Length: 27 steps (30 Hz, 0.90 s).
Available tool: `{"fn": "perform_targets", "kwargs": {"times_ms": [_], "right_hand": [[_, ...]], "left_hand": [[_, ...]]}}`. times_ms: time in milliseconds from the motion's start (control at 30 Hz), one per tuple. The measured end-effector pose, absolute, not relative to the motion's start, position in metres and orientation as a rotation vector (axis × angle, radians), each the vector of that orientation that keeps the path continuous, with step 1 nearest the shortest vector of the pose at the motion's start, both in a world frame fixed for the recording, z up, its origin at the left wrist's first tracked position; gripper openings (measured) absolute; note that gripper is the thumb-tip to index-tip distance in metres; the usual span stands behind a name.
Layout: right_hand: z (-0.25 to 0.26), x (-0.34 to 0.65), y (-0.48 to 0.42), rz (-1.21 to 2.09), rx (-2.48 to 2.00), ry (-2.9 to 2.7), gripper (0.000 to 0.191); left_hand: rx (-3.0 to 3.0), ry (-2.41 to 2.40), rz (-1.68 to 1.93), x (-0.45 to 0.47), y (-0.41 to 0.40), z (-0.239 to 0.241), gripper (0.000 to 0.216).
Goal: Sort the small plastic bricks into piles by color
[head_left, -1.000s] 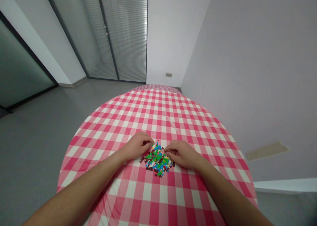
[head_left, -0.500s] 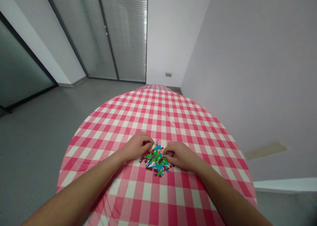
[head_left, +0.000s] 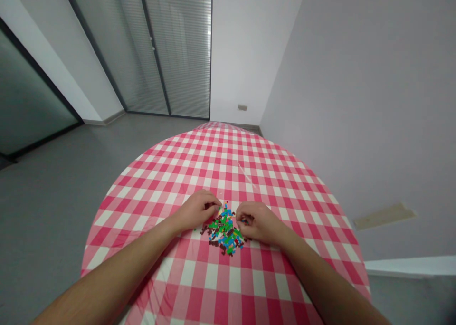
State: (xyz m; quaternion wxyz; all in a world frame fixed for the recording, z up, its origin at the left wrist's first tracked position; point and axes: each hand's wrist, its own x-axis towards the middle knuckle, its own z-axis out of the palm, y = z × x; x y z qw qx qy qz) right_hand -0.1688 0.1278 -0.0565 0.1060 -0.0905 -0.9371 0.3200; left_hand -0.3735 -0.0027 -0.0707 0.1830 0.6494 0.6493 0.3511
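Flanking tiny heaped pieces (head_left: 225, 228) (multicoloured): left hand (head_left: 198, 210), right hand (head_left: 261, 223).

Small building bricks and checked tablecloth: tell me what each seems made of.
Small building bricks: probably hard plastic, from their blocky shapes and solid green, blue and brown colours; too small to judge their gloss.
Checked tablecloth: perhaps thin vinyl or coated fabric with a slight sheen, from the pale glints and creases at lower left.

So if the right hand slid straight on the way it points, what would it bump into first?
The right hand would likely meet the pile of small toy bricks first; whether it touches some now is unclear.
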Motion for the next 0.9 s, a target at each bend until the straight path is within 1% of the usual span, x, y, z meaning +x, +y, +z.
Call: {"fn": "perform_targets", "kwargs": {"times_ms": [167, 300, 367, 433, 567, 633, 767, 833, 900], "right_hand": [[-0.065, -0.174, 0.128, 1.348, -0.599, -2.368, 0.005], [-0.076, -0.182, 0.124, 1.755, -0.678, -1.994, 0.023], [-0.079, -0.184, 0.122, 1.851, -0.645, -1.928, 0.030], [-0.080, -0.184, 0.122, 1.817, -0.620, -1.966, 0.032], [-0.080, -0.185, 0.122, 1.612, -0.604, -2.102, 0.029], [-0.080, -0.185, 0.121, 1.622, -0.582, -2.109, 0.026], [-0.079, -0.187, 0.118, 1.756, -0.553, -2.043, 0.024], [-0.077, -0.187, 0.118, 1.718, -0.571, -2.070, 0.021], [-0.075, -0.186, 0.120, 1.580, -0.599, -2.130, 0.016]], "left_hand": [[1.753, 1.774, 1.087, -0.366, -0.004, -0.070, 0.016], [1.781, 1.687, 1.201, -0.357, -0.005, -0.070, 0.015], [1.810, 1.675, 1.235, -0.353, -0.005, -0.070, 0.014], [1.826, 1.671, 1.251, -0.351, -0.005, -0.070, 0.013], [1.847, 1.676, 1.254, -0.348, -0.005, -0.070, 0.015], [1.862, 1.680, 1.239, -0.348, -0.005, -0.070, 0.014], [1.881, 1.695, 1.236, -0.347, -0.004, -0.071, 0.009], [1.889, 1.707, 1.237, -0.348, -0.004, -0.071, 0.009], [1.903, 1.740, 1.228, -0.350, -0.003, -0.071, 0.008]]}}
